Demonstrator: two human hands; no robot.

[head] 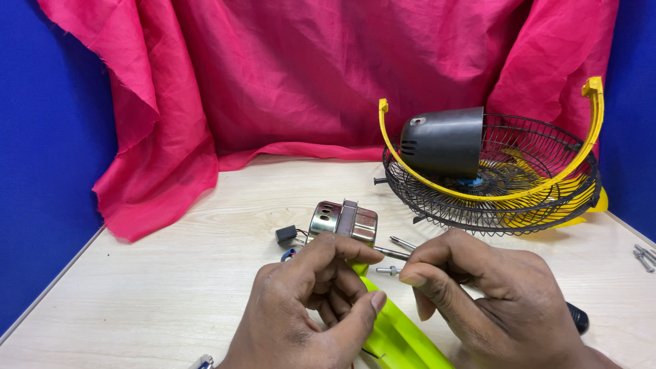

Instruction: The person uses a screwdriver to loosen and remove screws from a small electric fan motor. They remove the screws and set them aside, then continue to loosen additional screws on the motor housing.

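My left hand (307,301) holds a shiny metal fan motor (343,221) by its lower side, thumb and forefinger pinched under it. A small black capacitor (285,234) hangs off the motor by thin wires. My right hand (488,301) grips a screwdriver, whose thin steel shaft (393,253) points left at the motor and whose dark handle end (577,318) sticks out behind the palm. A small bolt (388,270) lies on the table between the hands. Beneath both hands rests a lime-green plastic piece (400,338).
A black wire fan guard (492,181) with a yellow bracket (577,160) and a dark motor cover (444,141) lies at the back right. Loose screws (644,256) sit at the right edge. Pink cloth (307,75) drapes over the blue wall behind the pale wooden table (157,287).
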